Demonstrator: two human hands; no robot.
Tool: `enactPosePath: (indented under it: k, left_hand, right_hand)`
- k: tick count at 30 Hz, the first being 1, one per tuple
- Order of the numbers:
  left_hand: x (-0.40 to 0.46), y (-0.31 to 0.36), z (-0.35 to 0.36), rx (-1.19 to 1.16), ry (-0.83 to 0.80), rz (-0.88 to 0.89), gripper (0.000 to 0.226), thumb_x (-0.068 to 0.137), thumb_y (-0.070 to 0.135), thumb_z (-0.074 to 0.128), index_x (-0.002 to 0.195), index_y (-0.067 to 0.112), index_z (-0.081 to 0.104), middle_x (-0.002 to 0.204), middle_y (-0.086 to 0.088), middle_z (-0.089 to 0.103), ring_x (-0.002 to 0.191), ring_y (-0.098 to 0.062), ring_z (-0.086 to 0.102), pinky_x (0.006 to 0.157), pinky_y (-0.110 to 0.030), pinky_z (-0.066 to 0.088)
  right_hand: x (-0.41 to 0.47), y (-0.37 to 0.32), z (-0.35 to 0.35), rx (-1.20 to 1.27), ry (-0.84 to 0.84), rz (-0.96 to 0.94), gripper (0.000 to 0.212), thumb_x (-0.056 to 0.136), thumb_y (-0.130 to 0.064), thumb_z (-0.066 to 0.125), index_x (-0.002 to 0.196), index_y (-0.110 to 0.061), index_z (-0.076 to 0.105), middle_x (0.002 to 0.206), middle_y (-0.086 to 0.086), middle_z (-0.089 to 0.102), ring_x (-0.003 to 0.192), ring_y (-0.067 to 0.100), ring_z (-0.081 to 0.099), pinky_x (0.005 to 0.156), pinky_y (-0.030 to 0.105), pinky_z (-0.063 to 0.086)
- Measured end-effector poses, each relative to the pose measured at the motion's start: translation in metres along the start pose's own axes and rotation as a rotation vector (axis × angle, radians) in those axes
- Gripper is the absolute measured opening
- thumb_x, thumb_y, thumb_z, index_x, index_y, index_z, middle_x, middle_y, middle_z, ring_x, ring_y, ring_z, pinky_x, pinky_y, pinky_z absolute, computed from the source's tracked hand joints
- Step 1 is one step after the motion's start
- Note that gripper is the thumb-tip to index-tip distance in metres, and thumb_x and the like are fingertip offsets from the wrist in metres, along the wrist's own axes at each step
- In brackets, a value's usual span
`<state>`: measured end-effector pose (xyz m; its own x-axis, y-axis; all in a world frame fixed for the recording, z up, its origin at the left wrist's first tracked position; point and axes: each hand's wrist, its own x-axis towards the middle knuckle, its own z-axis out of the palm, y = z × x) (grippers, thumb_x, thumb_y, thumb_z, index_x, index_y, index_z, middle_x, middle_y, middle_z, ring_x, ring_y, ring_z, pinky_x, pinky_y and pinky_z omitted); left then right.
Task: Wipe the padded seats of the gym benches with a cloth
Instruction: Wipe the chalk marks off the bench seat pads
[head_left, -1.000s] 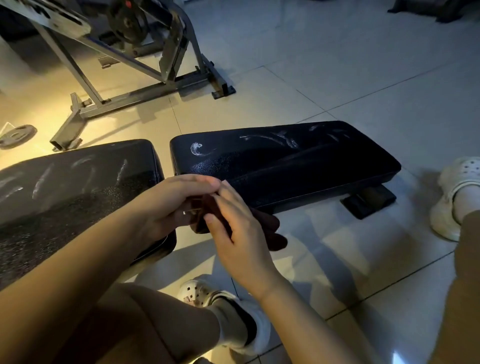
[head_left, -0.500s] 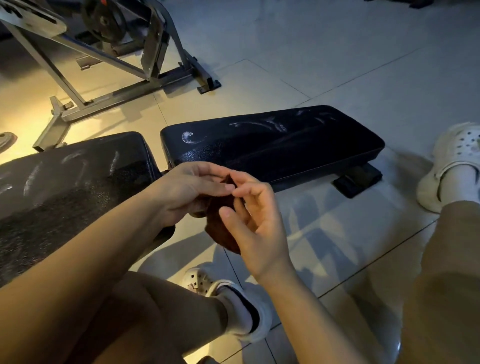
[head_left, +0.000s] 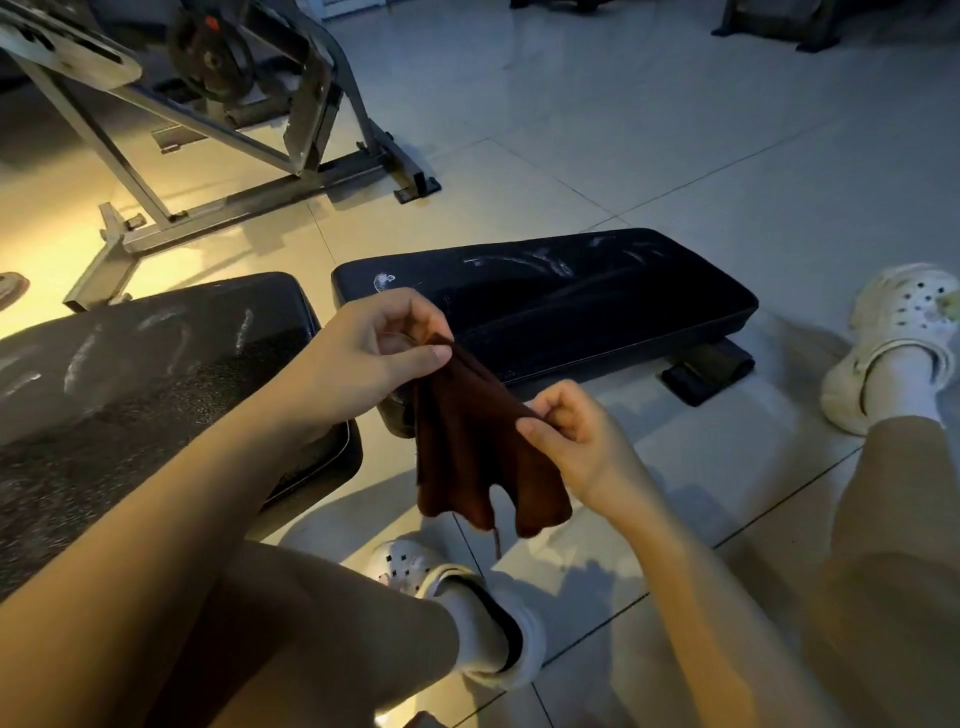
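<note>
Maroon cloth (head_left: 480, 441), bunched between the hands a moment ago, now hangs spread above the tiled floor (head_left: 675, 156), its top corners pinched by left hand (head_left: 371, 353) and right hand (head_left: 569, 431), before two smeared black seats (head_left: 561, 301), a steel machine frame (head_left: 223, 135) beyond.

Cloth (head_left: 483, 441): dark red-brown fabric, matt, soft folds. Right bench pad (head_left: 561, 306): black, leather-like, slight sheen, whitish smears. Left bench pad (head_left: 130, 374): black, grainy texture, pale streaks. Frame (head_left: 218, 150) upper left: grey metal. Floor (head_left: 675, 156): glossy tiles.
</note>
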<state>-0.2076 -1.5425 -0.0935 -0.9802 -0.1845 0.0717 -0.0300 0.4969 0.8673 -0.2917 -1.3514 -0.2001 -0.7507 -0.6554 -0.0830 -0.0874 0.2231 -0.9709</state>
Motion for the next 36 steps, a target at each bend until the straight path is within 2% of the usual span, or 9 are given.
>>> enactPosePath:
  k: [2, 4, 8, 12, 18, 24, 27, 31, 36]
  left_hand:
    - [0.000, -0.002, -0.003, 0.041, 0.006, -0.028, 0.007, 0.087, 0.013, 0.064, 0.093, 0.017, 0.061, 0.089, -0.003, 0.064, 0.079, -0.013, 0.066, 0.071, -0.024, 0.053]
    - [0.001, -0.006, -0.006, 0.083, 0.016, -0.053, 0.010, 0.088, 0.009, 0.062, 0.092, 0.018, 0.060, 0.089, -0.003, 0.064, 0.077, -0.011, 0.066, 0.069, -0.022, 0.053]
    - [0.003, -0.012, -0.009, 0.118, -0.002, -0.108, 0.008, 0.088, 0.016, 0.063, 0.093, 0.019, 0.058, 0.087, -0.002, 0.066, 0.077, -0.009, 0.066, 0.068, -0.021, 0.052]
    - [0.004, -0.012, -0.006, 0.141, -0.003, -0.138, 0.006, 0.090, 0.017, 0.062, 0.094, 0.020, 0.057, 0.082, -0.008, 0.065, 0.076, -0.016, 0.064, 0.068, -0.024, 0.053]
    - [0.007, -0.010, 0.006, 0.123, 0.103, -0.208, 0.005, 0.094, 0.018, 0.058, 0.094, 0.022, 0.057, 0.092, -0.003, 0.065, 0.083, -0.016, 0.065, 0.064, -0.021, 0.057]
    - [0.009, 0.002, 0.016, -0.203, 0.204, -0.291, 0.018, 0.090, 0.007, 0.061, 0.104, 0.018, 0.063, 0.098, -0.003, 0.063, 0.074, -0.007, 0.068, 0.066, -0.019, 0.056]
    - [0.007, 0.009, 0.015, -0.351, 0.155, -0.349, 0.030, 0.090, -0.002, 0.059, 0.108, 0.021, 0.065, 0.107, -0.001, 0.063, 0.084, -0.014, 0.067, 0.071, -0.026, 0.058]
    - [0.005, 0.016, 0.012, -0.518, 0.051, -0.370, 0.028, 0.091, -0.005, 0.053, 0.105, 0.015, 0.065, 0.089, -0.001, 0.072, 0.082, -0.012, 0.069, 0.064, -0.025, 0.057]
    - [0.002, 0.012, 0.012, -0.375, -0.069, -0.297, 0.034, 0.071, 0.002, 0.070, 0.102, 0.014, 0.066, 0.086, -0.001, 0.072, 0.081, -0.010, 0.069, 0.069, -0.019, 0.054]
  right_hand:
    - [0.000, 0.000, -0.004, -0.016, -0.037, -0.006, 0.010, 0.093, -0.020, 0.063, 0.090, -0.024, 0.054, 0.088, 0.006, 0.068, 0.085, 0.026, 0.067, 0.084, 0.052, 0.053]
    - [0.001, -0.003, -0.008, -0.015, -0.050, -0.016, 0.015, 0.090, -0.015, 0.066, 0.091, -0.024, 0.054, 0.087, 0.003, 0.066, 0.086, 0.022, 0.066, 0.085, 0.045, 0.055]
    - [0.002, -0.009, -0.017, -0.140, -0.086, -0.022, 0.012, 0.092, -0.018, 0.065, 0.097, -0.028, 0.062, 0.089, 0.000, 0.065, 0.085, 0.019, 0.065, 0.082, 0.039, 0.056]
    - [0.002, -0.022, -0.028, -0.497, 0.032, -0.111, 0.005, 0.096, -0.029, 0.058, 0.092, -0.032, 0.058, 0.080, -0.011, 0.062, 0.078, 0.008, 0.060, 0.070, 0.028, 0.052]
    - [0.001, -0.054, -0.052, -0.694, 0.127, -0.322, 0.005, 0.097, -0.030, 0.052, 0.095, -0.029, 0.056, 0.087, -0.014, 0.049, 0.075, 0.004, 0.049, 0.070, 0.029, 0.047]
    - [0.002, -0.091, -0.086, -0.768, 0.082, -0.343, 0.007, 0.098, -0.033, 0.050, 0.095, -0.032, 0.056, 0.067, -0.007, 0.056, 0.061, 0.009, 0.052, 0.058, 0.031, 0.042]
    - [0.003, -0.100, -0.095, -0.857, 0.029, -0.315, 0.010, 0.097, -0.033, 0.051, 0.099, -0.030, 0.060, 0.068, -0.008, 0.056, 0.060, 0.006, 0.049, 0.056, 0.028, 0.036]
    - [-0.001, -0.109, -0.102, -0.858, -0.077, -0.272, 0.009, 0.095, -0.033, 0.054, 0.098, -0.033, 0.063, 0.073, -0.007, 0.059, 0.063, 0.005, 0.052, 0.057, 0.019, 0.036]
    - [-0.004, -0.113, -0.105, -0.722, -0.147, -0.217, 0.009, 0.082, -0.037, 0.068, 0.090, -0.035, 0.063, 0.070, -0.007, 0.058, 0.061, -0.002, 0.053, 0.061, 0.020, 0.039]
